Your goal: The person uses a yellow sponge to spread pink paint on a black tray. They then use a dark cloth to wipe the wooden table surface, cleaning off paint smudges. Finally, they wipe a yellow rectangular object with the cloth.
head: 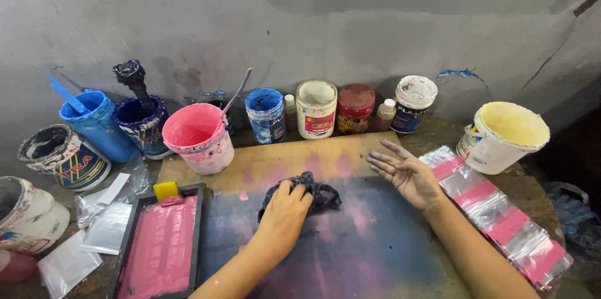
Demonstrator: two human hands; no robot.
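Observation:
My left hand (283,211) presses a dark, ink-stained rag (316,190) onto a wooden board (325,152) smeared with blue and pink ink. Its fingers are closed over the rag near the board's middle. My right hand (405,172) hovers palm-up with fingers spread, just right of the rag, holding nothing. Its fingertips look ink-stained.
A black-framed printing screen (161,246) covered in pink ink lies at left with a yellow squeegee (166,190). Several ink tubs line the wall, among them a pink tub (199,138) and a cream bucket (506,137). Clear pouches with pink stripes (498,214) lie at right.

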